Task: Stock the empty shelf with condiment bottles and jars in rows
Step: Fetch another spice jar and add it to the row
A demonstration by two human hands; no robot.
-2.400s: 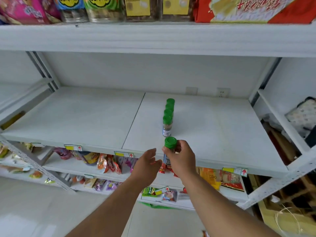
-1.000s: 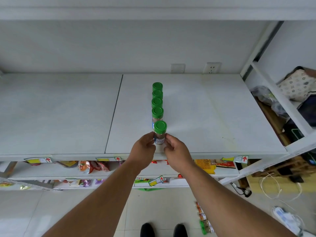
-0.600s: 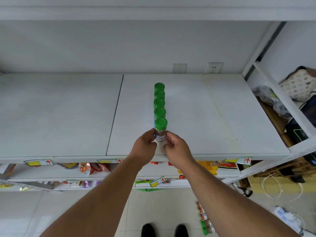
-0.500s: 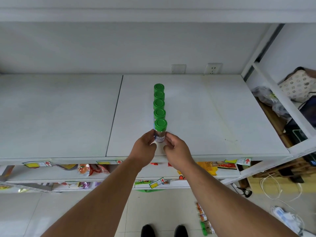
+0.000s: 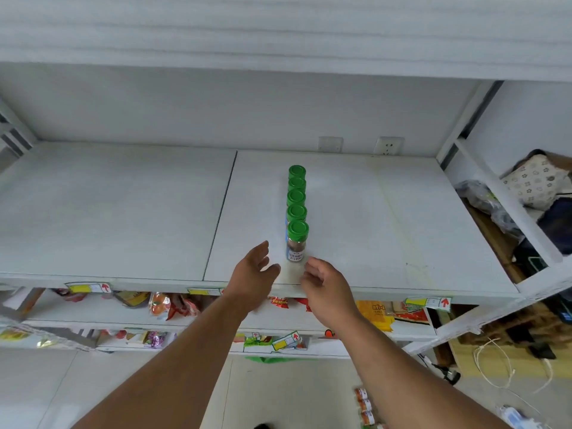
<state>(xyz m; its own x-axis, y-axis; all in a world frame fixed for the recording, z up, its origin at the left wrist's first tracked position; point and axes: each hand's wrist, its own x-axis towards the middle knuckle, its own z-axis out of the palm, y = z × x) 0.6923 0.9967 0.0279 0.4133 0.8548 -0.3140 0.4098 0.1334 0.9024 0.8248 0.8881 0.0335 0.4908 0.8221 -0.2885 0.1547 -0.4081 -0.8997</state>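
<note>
While you look down from the head view, your left hand (image 5: 252, 270) and right hand (image 5: 325, 284) hover just in front of the nearest spice jar (image 5: 296, 241), both with fingers loosely spread and grasping nothing. That jar stands upright near the front edge of the white shelf (image 5: 123, 212), heading a straight row of green-capped jars (image 5: 296, 196) that runs back toward the wall. Below, snack packets (image 5: 168, 305) fill the lower shelf.

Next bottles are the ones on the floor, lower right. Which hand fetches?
Right, probably. Both hands are empty, but the right hand is on the same side as the floor bottles; the left hand would cross over.
</note>
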